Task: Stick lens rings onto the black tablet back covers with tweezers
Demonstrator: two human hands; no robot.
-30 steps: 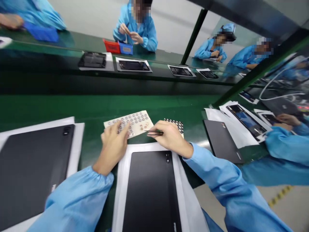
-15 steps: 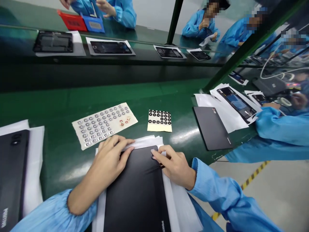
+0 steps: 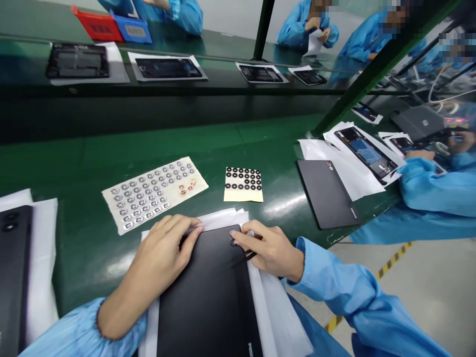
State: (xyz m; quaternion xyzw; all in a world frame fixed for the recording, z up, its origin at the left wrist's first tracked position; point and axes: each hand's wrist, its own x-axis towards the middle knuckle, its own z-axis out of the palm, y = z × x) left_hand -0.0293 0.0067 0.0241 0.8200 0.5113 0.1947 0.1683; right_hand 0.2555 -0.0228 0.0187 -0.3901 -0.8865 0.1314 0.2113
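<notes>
A black tablet (image 3: 204, 292) lies back side up in front of me on white sheets (image 3: 273, 307). My left hand (image 3: 163, 253) grips its upper left edge, thumb on the back and fingers curled over the top rim. My right hand (image 3: 266, 248) is at the upper right corner, its fingertips pressing on the camera area. Dark slim tweezers (image 3: 250, 255) are tucked in that hand, tips pointing left over the tablet. Beyond lie a sheet of ring-shaped parts (image 3: 154, 193) and a small yellowish sheet of black round stickers (image 3: 243, 184).
Another tablet (image 3: 13, 277) lies on paper at the left. A dark back cover (image 3: 327, 193) and an opened tablet (image 3: 366, 151) lie at the right, near a co-worker's sleeve (image 3: 435, 188). A green post (image 3: 383, 64) slants across. Several opened tablets rest on the far shelf (image 3: 223, 89).
My fingers stay at the tablet's top edge and camera corner. The view has shifted slightly. Across the bench, a co-worker's white sheet has been raised.
</notes>
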